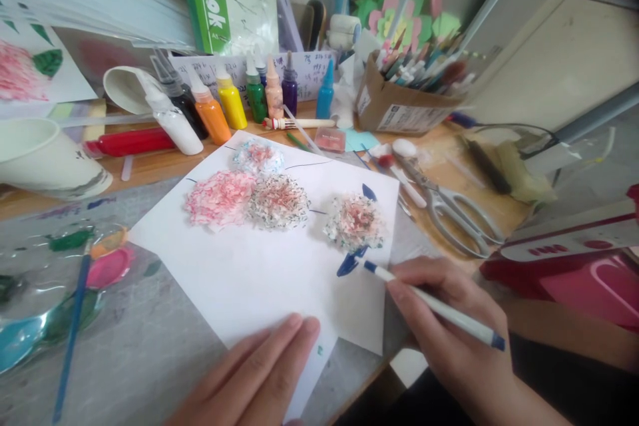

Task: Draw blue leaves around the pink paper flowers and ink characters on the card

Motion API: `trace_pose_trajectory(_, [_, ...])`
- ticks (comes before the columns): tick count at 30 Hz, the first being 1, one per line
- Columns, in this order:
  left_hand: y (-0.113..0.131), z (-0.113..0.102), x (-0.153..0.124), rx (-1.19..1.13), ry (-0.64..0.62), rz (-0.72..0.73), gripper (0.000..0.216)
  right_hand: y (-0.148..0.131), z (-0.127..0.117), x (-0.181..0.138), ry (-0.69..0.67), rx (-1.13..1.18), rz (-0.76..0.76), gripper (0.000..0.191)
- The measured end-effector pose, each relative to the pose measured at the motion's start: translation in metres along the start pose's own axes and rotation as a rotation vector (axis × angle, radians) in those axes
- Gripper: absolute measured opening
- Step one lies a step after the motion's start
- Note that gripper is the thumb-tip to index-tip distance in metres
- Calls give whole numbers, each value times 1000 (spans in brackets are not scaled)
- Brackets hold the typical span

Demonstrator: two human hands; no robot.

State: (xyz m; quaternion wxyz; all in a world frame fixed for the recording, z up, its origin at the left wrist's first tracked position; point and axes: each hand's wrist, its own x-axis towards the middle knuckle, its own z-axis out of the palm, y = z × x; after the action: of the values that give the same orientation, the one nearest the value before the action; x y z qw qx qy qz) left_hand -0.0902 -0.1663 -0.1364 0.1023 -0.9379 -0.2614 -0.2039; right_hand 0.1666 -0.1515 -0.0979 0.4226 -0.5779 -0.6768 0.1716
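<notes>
My right hand [452, 319] pinches a white felt-tip pen [439, 309] with a blue tip and a blue end. The tip is close to a dark blue leaf [348, 263] drawn under the rightmost textured flower [355, 221]. Another blue leaf [369, 192] shows above that flower. My left hand [264, 366] lies with fingers stretched out on the lower part of the white paper [279, 266]. A pink flower [219, 198], a dark-edged flower [278, 202] and a small pale-blue-edged flower [258, 156] stand out on the sheet, with thin drawn lines beside them.
Several paint bottles [231, 101] line the back, near a cardboard box of pens [409, 103]. Scissors [456, 210] lie at the right. A paint palette [37, 293] with a blue brush [74, 333] across it and a paper cup [47, 156] are at the left.
</notes>
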Motion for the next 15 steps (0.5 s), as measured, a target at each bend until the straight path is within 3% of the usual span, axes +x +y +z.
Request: trace_pose_trajectory(15, [1, -2, 0, 42, -22, 19, 28, -2, 1, -3, -128, 28, -105, 11])
